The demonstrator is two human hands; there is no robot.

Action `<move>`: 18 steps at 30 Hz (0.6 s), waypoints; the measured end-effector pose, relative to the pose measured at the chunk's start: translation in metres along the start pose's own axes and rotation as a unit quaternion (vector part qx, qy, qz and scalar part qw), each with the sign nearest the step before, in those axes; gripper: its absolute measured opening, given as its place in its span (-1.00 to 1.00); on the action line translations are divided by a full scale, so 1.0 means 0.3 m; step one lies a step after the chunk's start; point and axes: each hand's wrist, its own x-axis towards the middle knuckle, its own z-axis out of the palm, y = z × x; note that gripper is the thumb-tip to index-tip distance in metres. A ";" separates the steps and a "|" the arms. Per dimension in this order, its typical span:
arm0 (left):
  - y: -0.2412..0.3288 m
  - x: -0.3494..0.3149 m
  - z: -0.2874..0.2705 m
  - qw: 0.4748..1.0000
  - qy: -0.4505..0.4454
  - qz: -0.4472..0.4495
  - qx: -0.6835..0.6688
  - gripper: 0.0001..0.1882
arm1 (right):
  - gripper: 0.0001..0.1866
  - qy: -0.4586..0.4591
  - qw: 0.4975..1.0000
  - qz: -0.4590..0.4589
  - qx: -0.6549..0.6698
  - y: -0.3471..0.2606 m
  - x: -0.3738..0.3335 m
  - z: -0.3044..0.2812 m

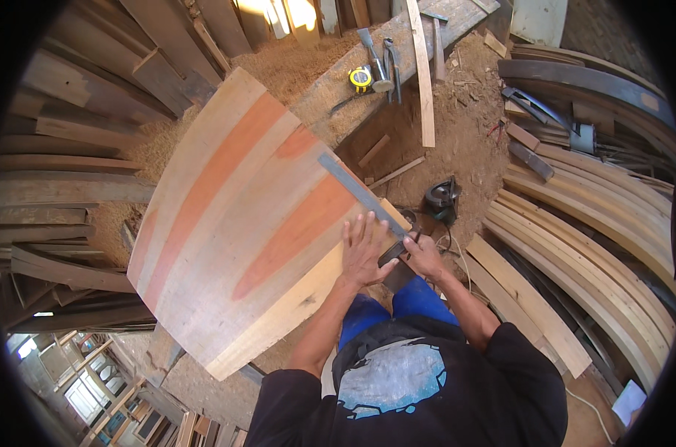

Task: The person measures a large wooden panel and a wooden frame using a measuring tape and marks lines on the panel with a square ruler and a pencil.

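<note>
Woodworking shop: sawdust [278,68], stacked planks [585,249], apparently a power tool [441,200]

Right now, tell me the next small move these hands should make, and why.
Probably a slight nudge of the metal straightedge with the right hand to true it up: it lies near the wooden panel's edge, the right hand is at its near end, and the left hand, spread flat, could steady the panel.
</note>
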 end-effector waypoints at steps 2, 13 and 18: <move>-0.060 -0.006 -0.025 0.998 0.046 -0.049 0.021 0.03 | -0.68 0.042 0.993 -0.095 -0.061 -0.097 -0.044 -0.037; -0.400 0.028 -0.196 0.891 0.188 -0.364 0.196 -0.12 | -0.68 0.115 0.977 -0.172 -0.050 -0.432 0.262 -0.076; -0.375 0.045 -0.211 0.892 0.180 -0.374 0.180 -0.11 | -0.69 0.131 0.973 -0.192 0.007 -0.545 0.667 0.082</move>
